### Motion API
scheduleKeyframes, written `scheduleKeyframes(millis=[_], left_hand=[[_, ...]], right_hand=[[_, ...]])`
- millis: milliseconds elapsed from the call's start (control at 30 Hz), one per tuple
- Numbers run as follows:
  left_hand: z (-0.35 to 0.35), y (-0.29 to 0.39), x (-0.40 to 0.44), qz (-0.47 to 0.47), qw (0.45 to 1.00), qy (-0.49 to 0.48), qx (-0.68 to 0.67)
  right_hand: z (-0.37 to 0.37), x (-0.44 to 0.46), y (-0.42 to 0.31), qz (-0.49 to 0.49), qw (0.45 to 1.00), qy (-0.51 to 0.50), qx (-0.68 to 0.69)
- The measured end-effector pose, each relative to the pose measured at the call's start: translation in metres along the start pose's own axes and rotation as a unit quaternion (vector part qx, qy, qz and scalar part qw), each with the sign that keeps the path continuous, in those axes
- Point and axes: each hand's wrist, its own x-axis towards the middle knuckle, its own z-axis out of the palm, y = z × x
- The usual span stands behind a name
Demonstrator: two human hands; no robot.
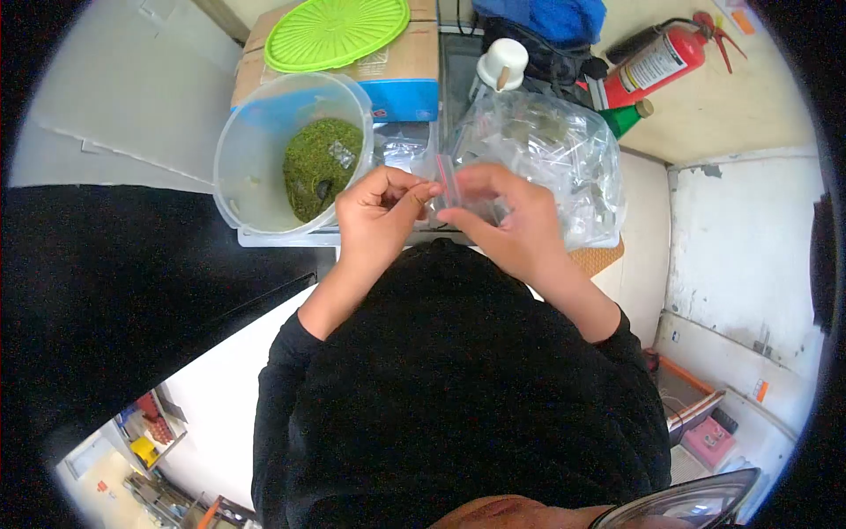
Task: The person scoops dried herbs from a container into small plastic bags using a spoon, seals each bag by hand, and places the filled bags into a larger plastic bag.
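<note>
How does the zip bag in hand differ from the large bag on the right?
The zip bag is far smaller than the large bag. The zip bag is pinched in the left fingers; the large bag lies crumpled. The zip bag has a reddish strip; the large bag shows none. Both are clear plastic.

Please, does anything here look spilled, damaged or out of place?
No spill is visible. The white panel at right has dark, chipped-looking marks, suggesting wear. A small shiny packet lies on the green crumbly material inside the translucent round tub, perhaps misplaced.
</note>
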Motion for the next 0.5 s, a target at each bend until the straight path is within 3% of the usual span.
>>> scheduleKeyframes(millis=[33,133,267,333,400,500], left_hand=[[-0.002,0.009,0.0,0.006,1.0,0.005,-0.02],[-0.021,0.014,-0.001,0.062,0.998,0.023,-0.003],[-0.042,0.032,-0.002,0.115,0.983,-0.024,0.142],[-0.055,0.037,-0.002,0.076,0.993,-0.006,0.089],[-0.069,0.041,-0.003,0.045,0.999,0.011,0.01],[-0.099,0.043,-0.005,0.062,0.998,-0.023,0.018]], right_hand=[[0.009,0.002,0.003,0.01,0.996,-0.031,0.086],[0.02,0.015,-0.006,-0.074,0.996,0.033,-0.038],[0.036,0.03,-0.024,-0.193,0.967,0.005,-0.164],[0.051,0.038,-0.032,-0.232,0.958,-0.009,-0.168],[0.06,0.045,-0.044,-0.194,0.977,-0.032,-0.08],[0.073,0.053,-0.056,-0.105,0.99,-0.094,0.015]])
